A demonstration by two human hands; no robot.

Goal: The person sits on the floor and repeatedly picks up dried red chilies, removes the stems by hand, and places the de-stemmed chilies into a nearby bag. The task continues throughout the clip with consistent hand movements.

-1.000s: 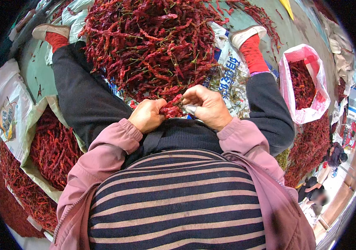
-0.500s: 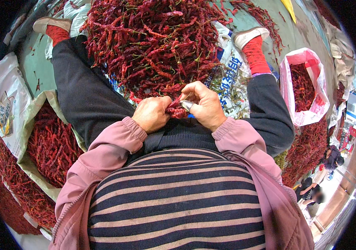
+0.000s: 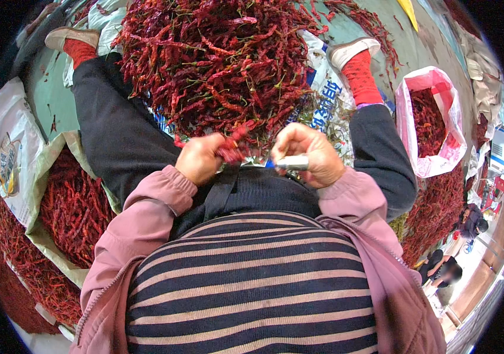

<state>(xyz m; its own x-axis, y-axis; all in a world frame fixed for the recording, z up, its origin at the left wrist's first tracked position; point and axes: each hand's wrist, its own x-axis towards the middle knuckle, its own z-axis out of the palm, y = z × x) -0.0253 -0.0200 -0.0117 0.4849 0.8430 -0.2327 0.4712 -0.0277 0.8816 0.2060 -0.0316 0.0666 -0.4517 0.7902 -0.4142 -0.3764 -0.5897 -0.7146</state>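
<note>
My left hand (image 3: pixel 200 158) is closed round a small bunch of dried red chillies (image 3: pixel 232 148), whose ends stick out past the thumb side and are smeared by motion. To its right, a gap apart, my right hand (image 3: pixel 311 154) has its fingers curled in. A short silvery metal piece (image 3: pixel 293 163) with a blue end lies along its thumb; whether it is gripped or worn there I cannot tell. Just beyond both hands rises a big heap of dried red chillies (image 3: pixel 216 59), between my outstretched legs.
An open pale sack of chillies (image 3: pixel 75 203) stands at my left. On the right is a pink-and-white bag (image 3: pixel 457 127) with chillies inside. Loose stems (image 3: pixel 337 115) litter a printed plastic sheet (image 3: pixel 327 88) beside the heap. Two people (image 3: pixel 439 268) are far off at the lower right.
My hands have drawn apart: the left moved left with the chilli bunch, the right moved right with the silvery piece. Earlier they met over the bunch.
</note>
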